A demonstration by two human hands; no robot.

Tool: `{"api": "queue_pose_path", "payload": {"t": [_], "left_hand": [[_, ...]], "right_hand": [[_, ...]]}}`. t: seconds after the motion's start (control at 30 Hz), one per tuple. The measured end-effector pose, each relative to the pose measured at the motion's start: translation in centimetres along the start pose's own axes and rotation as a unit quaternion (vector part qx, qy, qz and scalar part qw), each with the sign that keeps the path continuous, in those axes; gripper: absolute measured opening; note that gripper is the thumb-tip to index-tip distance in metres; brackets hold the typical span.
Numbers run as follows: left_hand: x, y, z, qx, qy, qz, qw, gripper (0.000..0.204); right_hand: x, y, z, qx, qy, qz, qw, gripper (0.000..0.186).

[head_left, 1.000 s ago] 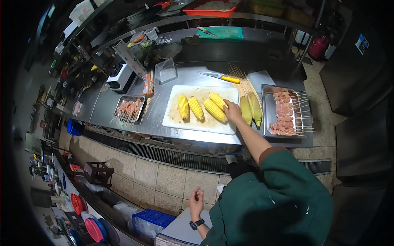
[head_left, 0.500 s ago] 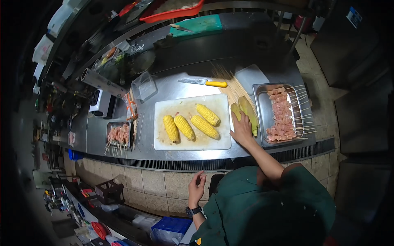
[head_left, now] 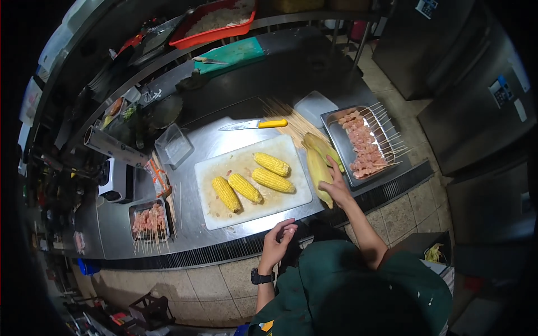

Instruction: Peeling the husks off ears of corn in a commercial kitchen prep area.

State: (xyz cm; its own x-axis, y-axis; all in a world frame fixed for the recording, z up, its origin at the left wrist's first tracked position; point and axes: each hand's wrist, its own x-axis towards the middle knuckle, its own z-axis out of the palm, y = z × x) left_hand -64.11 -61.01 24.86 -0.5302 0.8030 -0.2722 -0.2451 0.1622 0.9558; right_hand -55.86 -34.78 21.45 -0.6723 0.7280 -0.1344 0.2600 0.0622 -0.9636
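Observation:
My right hand grips a pale green corn cob in its husk, beside another husked cob at the white cutting board's right. On that board lie several peeled yellow cobs. My left hand, fingers loosely bent and apparently empty, hovers just off the board's front edge. A steel tray of skewered raw meat is right of the corn. A yellow-handled knife lies above the board on the steel counter, near a bundle of bare wooden skewers.
A smaller skewer tray is at the left, with a white appliance and clear plastic container behind. A green board and red tray are at the back. Steel fridges stand right; a bin is below.
My right hand left the peeled cobs for the husked corn and now grips one, shifted slightly toward me. My left hand has risen toward the counter's edge. The view has turned.

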Motion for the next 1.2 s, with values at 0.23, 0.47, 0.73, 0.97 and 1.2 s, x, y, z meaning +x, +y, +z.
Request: {"api": "queue_pose_path", "payload": {"t": [0.23, 0.47, 0.73, 0.97, 1.2], "left_hand": [[4.4, 6.1, 1.3, 0.034, -0.073, 0.064, 0.995, 0.034], [4.9, 10.4, 10.0, 0.053, -0.215, 0.083, 0.972, 0.028], [3.0, 12.0, 26.3, 0.166, -0.409, 0.176, 0.880, 0.015], [-1.3, 6.2, 43.6, 0.144, -0.447, 0.123, 0.874, 0.012], [-5.2, 2.7, 57.0, 0.071, -0.525, -0.058, 0.846, 0.025]], "right_hand": [[-10.1, -7.2, -1.9, 0.438, -0.206, 0.063, 0.873, 0.085], [-17.2, -6.9, -7.9, 0.260, -0.074, -0.056, 0.961, 0.094], [-28.2, -4.6, -21.1, -0.096, 0.184, -0.174, 0.963, 0.073], [-38.2, 1.3, -32.2, -0.083, 0.269, -0.141, 0.949, 0.077], [-44.0, 6.1, -37.9, 0.178, 0.384, -0.140, 0.895, 0.078]]}}
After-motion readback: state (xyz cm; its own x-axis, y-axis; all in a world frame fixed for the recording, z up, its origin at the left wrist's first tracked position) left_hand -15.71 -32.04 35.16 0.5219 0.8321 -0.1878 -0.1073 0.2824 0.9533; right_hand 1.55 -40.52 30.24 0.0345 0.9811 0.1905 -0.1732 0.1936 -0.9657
